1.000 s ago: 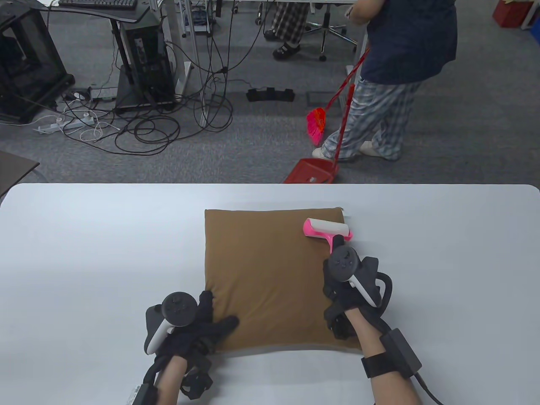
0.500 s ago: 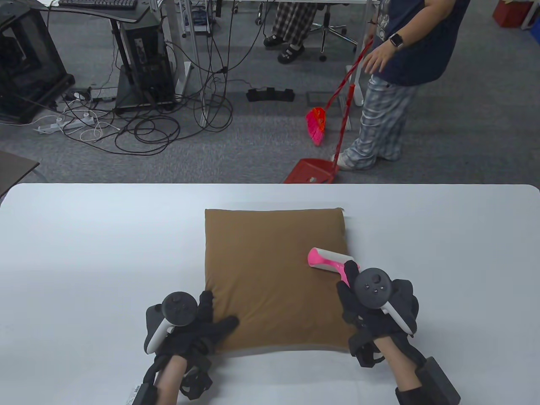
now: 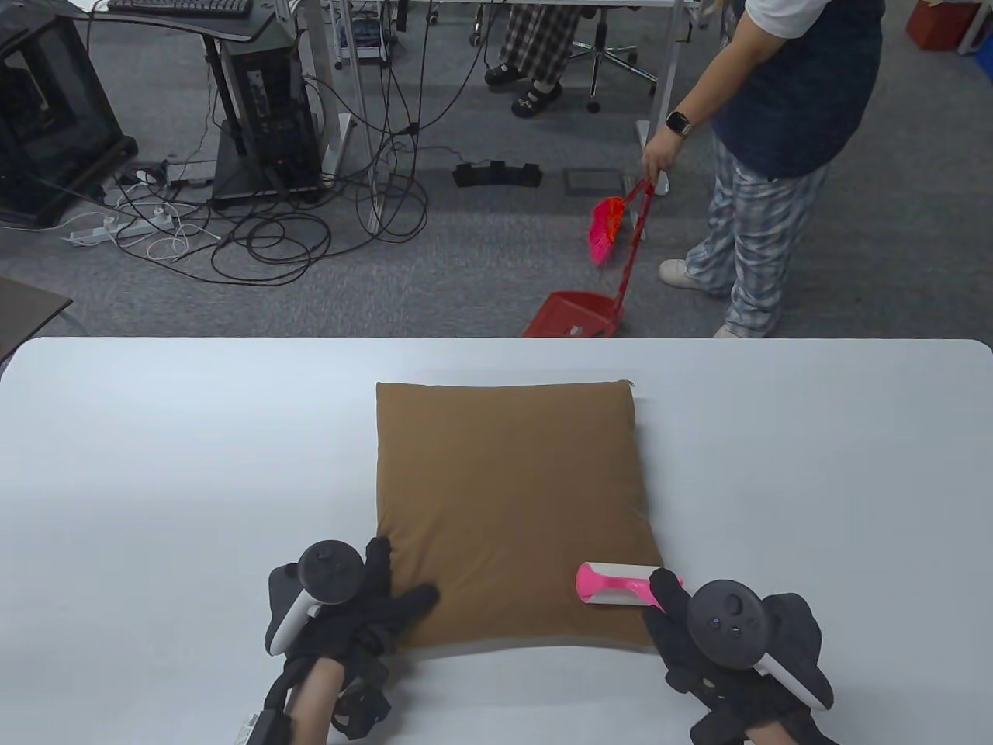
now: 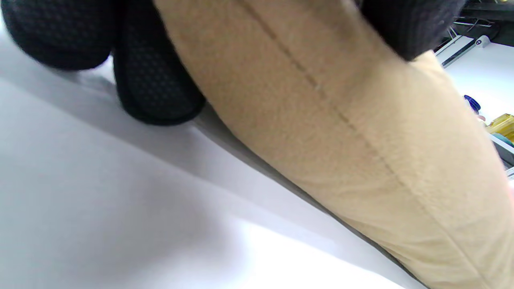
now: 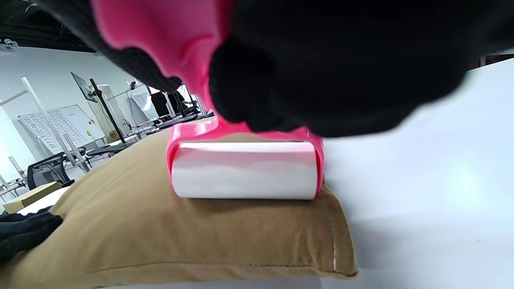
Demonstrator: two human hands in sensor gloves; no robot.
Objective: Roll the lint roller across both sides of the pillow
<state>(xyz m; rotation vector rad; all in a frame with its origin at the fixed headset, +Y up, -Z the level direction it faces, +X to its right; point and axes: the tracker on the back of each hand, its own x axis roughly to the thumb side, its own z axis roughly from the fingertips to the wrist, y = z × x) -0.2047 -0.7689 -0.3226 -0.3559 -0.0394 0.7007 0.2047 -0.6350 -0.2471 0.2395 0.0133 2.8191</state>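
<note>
A brown pillow (image 3: 504, 497) lies flat on the white table (image 3: 155, 466). My right hand (image 3: 698, 628) grips the pink handle of a lint roller (image 3: 617, 583), whose white roll rests on the pillow's near right corner. In the right wrist view the roll (image 5: 245, 168) sits on the pillow (image 5: 160, 233) close to its near edge. My left hand (image 3: 372, 605) presses flat on the pillow's near left corner, fingers spread. In the left wrist view the fingertips (image 4: 156, 88) touch the table beside the pillow's seam (image 4: 341, 132).
The table edge runs across the far side. Beyond it a person (image 3: 776, 155) sweeps the floor with a red broom (image 3: 613, 225) and dustpan (image 3: 574, 314). Cables and desks stand at the far left.
My right hand has drawn the lint roller toward me along the pillow's right side, from the far right corner to the near right corner. The left hand has not moved.
</note>
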